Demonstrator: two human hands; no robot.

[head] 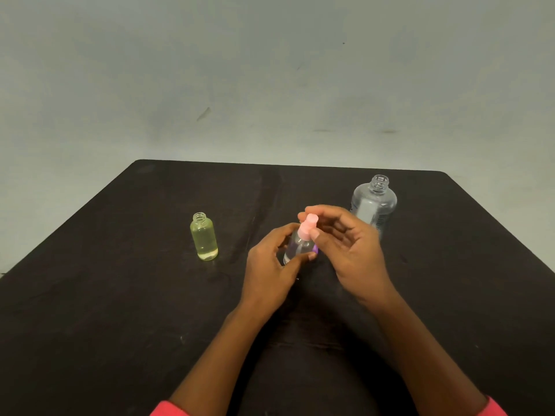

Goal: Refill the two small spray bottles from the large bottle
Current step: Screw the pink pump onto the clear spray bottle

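Wall [270, 70], grey and scuffed, fills the upper half of the view. Below it lies a dark table [120, 310] with rounded far corners.

Both forearms reach in from the near edge, and red sleeves [168, 409] show only at the bottom of the view. The hands meet at the middle of the table, close together around one bottle. The right hand [351, 247] is raised a little, its thumb and fingertips pinching a pink cap [307, 226]; its other fingers curl loosely behind. The left hand [267, 271] sits lower, its fingers and thumb wrapped round the body of the held bottle [297, 246].

Near the far right corner stands the big bottle [374, 202], upright and clear, with its threaded neck bare and a pale label on its side. The right hand's knuckles overlap its lower part in the view (whether they touch it I cannot tell).

Left of the hands and well apart from them, towards the left edge, stands the yellow bottle [204, 238]. It is upright, its threaded neck is bare, and it looks filled with pale liquid up to its shoulder.

The held bottle is clear with a purple tinge and leans with its top to the right. Whether its base rests on the table is hidden by the left hand. The cap sits on its neck.
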